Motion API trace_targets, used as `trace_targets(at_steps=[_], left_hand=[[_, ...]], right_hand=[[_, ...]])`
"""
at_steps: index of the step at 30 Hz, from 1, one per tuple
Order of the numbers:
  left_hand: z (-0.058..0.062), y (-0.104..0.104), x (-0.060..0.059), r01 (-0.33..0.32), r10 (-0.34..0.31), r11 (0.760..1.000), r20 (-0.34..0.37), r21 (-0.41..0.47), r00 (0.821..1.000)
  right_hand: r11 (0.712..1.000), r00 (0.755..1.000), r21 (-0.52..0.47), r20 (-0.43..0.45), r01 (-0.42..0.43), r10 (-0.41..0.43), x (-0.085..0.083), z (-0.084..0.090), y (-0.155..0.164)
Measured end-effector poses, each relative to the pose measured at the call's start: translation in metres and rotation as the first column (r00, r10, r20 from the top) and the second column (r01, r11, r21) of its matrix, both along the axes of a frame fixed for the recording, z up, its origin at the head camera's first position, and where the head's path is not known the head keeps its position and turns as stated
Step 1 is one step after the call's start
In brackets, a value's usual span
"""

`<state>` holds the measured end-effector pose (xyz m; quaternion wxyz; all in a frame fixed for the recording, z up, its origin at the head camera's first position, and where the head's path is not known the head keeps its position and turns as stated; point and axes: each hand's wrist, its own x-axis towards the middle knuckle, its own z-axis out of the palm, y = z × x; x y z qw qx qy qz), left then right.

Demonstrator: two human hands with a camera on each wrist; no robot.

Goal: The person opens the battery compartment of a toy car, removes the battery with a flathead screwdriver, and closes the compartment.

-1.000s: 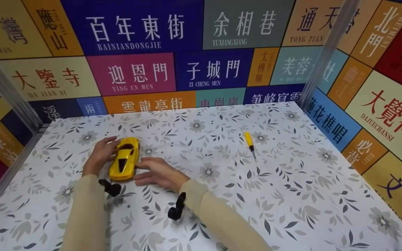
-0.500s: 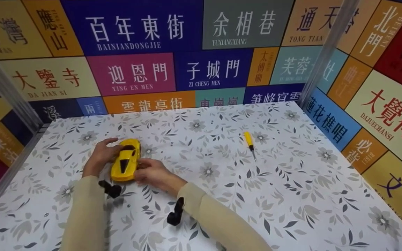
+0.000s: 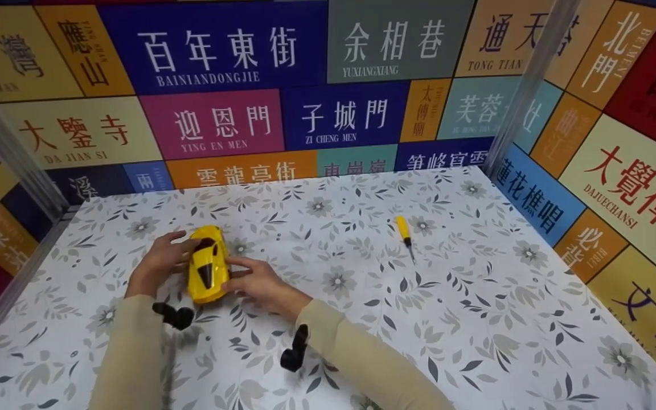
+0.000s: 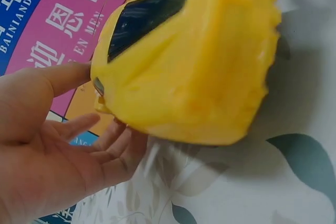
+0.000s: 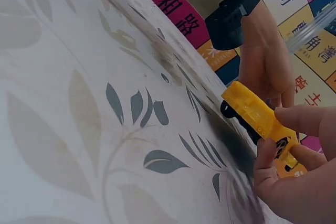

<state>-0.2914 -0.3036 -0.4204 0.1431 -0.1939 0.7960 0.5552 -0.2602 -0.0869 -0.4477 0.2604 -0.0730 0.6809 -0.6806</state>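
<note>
A yellow toy car [image 3: 208,270] with dark windows is held between both hands, tilted and seemingly a little above the patterned tabletop. On its left side, my left hand [image 3: 160,259] has the thumb near the rear window and the fingers under the body, as the left wrist view shows with the car [image 4: 173,82] filling the frame. From the other side my right hand [image 3: 257,285] pinches the car's flank; in the right wrist view its thumb and fingers [image 5: 268,153] lie around a wheel. The far fingertips of the left hand are partly hidden behind the car.
A screwdriver [image 3: 404,230] with a yellow and black handle lies on the table to the right. The tabletop [image 3: 328,341] has a grey leaf and flower print. Colourful sign-panel walls [image 3: 220,122] stand at the back and sides. Black wrist cameras [image 3: 294,350] hang below both cuffs.
The right hand has closed from loose fingers beside the car to a pinch on its side. The car has turned and tilted slightly between the hands. The screwdriver stays put.
</note>
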Motion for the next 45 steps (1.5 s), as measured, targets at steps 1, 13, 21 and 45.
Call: trace_targets(at_steps=[1,13,21,45], left_hand=[[0.001,0.000,0.001,0.004,-0.004,1.000,-0.001,0.012,1.000],[0.010,-0.007,0.014,0.088,-0.097,0.972,0.030,0.216,0.995],[0.009,0.003,0.024,0.153,-0.152,0.950,-0.023,0.273,0.988],[0.008,0.068,0.042,-0.057,0.112,0.864,-0.081,0.501,0.990]], right_hand=[[1.000,1.000,0.008,-0.002,-0.005,0.005,0.000,0.001,0.002],[0.994,0.995,0.028,-0.003,-0.104,0.104,0.003,0.009,0.041],[0.997,0.996,0.008,-0.036,-0.079,0.080,0.006,0.009,0.063],[0.953,0.992,-0.274,0.060,0.126,-0.114,0.007,0.019,0.123]])
